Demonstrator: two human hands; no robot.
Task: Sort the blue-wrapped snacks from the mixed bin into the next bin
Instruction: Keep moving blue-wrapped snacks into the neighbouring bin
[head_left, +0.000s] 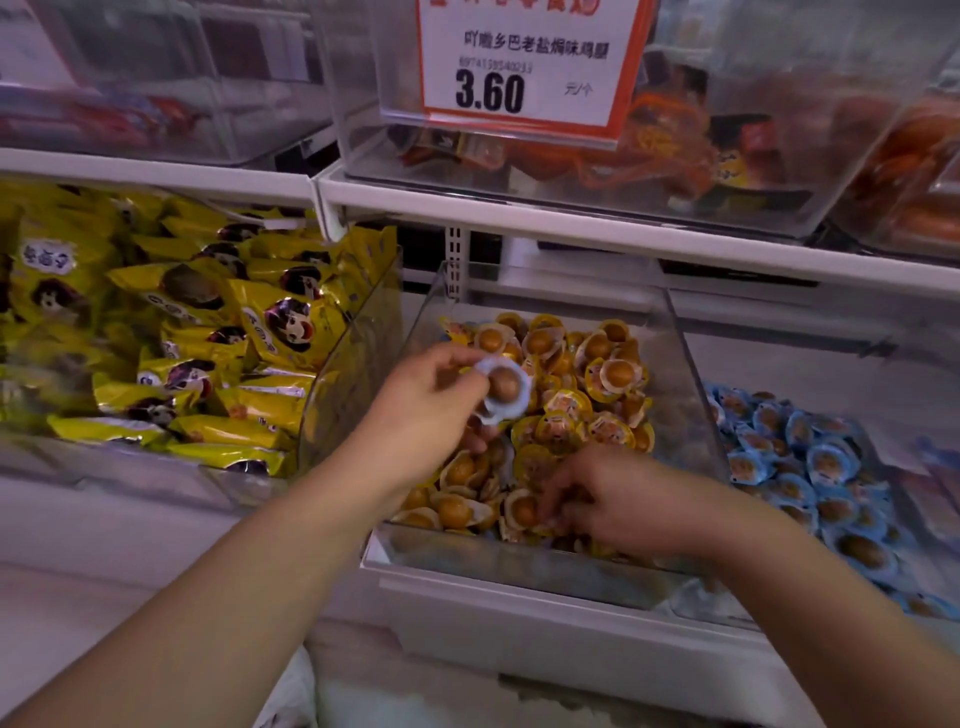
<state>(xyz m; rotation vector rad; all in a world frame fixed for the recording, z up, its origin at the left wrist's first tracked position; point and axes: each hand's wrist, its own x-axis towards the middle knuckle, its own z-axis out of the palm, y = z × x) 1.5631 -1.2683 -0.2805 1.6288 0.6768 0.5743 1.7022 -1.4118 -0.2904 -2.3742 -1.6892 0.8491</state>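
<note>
While the left hand (431, 400) pinches a blue-wrapped snack (503, 387) by its thin film rim above the mixed bin (696, 395), the right hand (618, 501) curls fingers (558, 496) into yellow packs, and the pack looks light, slick, best held at the rim.

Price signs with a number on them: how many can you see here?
1. The price sign reading 3.60 hangs on the front of the clear upper bin, top centre. Others may lie out of view.
</note>
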